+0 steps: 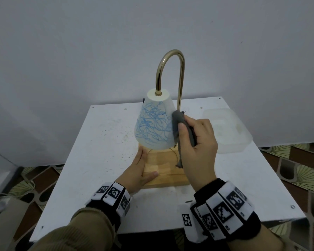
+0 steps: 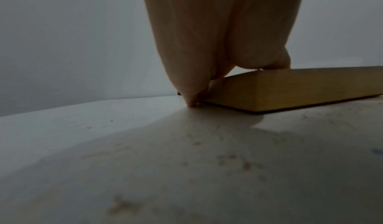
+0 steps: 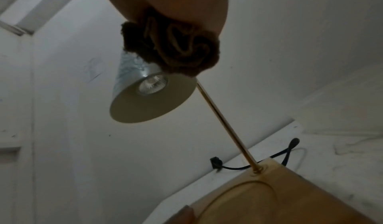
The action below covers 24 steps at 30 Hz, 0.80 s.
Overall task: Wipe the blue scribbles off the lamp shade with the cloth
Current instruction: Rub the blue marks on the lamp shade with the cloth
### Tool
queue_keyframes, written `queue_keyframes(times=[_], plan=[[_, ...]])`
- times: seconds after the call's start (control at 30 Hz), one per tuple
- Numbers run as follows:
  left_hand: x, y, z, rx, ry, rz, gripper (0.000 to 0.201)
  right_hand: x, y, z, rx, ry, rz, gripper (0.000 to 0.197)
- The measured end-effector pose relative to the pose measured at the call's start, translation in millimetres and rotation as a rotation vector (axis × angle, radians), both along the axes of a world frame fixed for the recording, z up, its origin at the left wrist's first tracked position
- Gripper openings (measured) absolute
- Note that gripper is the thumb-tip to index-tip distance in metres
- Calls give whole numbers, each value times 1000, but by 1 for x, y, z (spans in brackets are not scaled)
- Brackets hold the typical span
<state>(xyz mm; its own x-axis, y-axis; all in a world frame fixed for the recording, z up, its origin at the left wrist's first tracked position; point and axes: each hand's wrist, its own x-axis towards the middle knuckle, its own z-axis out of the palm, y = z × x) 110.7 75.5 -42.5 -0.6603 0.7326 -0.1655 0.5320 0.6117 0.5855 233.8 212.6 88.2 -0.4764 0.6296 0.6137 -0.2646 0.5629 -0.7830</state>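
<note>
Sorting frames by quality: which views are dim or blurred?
Head view: evenly lit, sharp, scribbles clear on the lamp shade. Left wrist view: dim, left hand casting a shadow on the table. Right wrist view: dark, cloth soft.

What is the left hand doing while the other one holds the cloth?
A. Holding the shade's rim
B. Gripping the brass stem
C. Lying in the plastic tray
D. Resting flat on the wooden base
D: the left hand lies with straight fingers on the wooden base, below the shade.
</note>
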Motion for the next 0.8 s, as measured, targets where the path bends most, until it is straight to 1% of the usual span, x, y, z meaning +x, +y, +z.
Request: queue_keyframes(times=[0.07,0.13,0.27,0.33,0.4,0.47,0.57,0.7,0.8], plan=[[1,1,1,0,-15,0,98,-4,6,1,-82,-36,6,18],[1,1,1,2,-24,11,98,-10,7,7,-109,-24,-4,17],[-1,1,-5,-18,-6,8,103,-6,-7,11,-38,58,2,18],[-3,1,-6,-1,-7,4,105,1,-13,2,19,67,-1,20],[-4,1,-7,6,-17,-7,103,6,-11,-11,43,46,-17,20],[-7,0,-8,26,-13,-23,102,6,-2,-18,-6,-7,-32,19],[-9,0,-10,35,-17,-29,102,1,9,-14,-103,-56,-24,15],[-9,1,-11,28,1,-25,106,-1,-2,-1,-67,32,-2,17],[-11,0,-13,19,17,-21,112,6,-14,-6,12,71,19,22]])
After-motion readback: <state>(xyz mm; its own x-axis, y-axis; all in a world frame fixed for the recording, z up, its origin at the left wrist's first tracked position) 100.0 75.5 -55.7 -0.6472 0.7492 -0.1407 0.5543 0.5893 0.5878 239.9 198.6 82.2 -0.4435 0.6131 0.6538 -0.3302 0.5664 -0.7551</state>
